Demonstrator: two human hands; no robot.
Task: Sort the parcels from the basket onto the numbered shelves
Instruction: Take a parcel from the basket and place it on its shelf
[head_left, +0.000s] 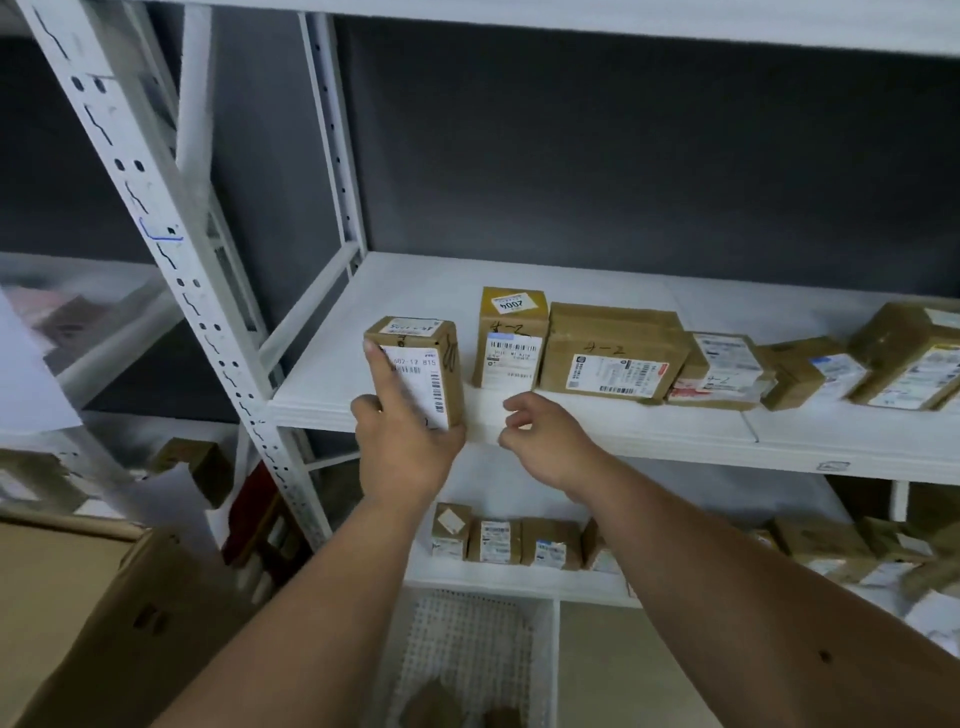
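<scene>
My left hand (402, 441) grips a small brown parcel (423, 358) with a white barcode label, standing upright at the front edge of the white shelf (363, 312). My forefinger lies up along its label. My right hand (540, 436) hovers just right of it at the shelf edge, fingers loosely curled and holding nothing. A row of brown parcels stands on the same shelf: a tall one with a yellow top (511, 338), a wide one (615, 351) marked by hand, and several more to the right. The white mesh basket (543, 654) is below, with brown parcels dimly seen inside.
A white perforated upright (171, 260) rises at left. The lower shelf holds a row of small parcels (501, 540) and more to the right. A large cardboard box (104, 623) sits at lower left. Another rack with blurred items stands at far left.
</scene>
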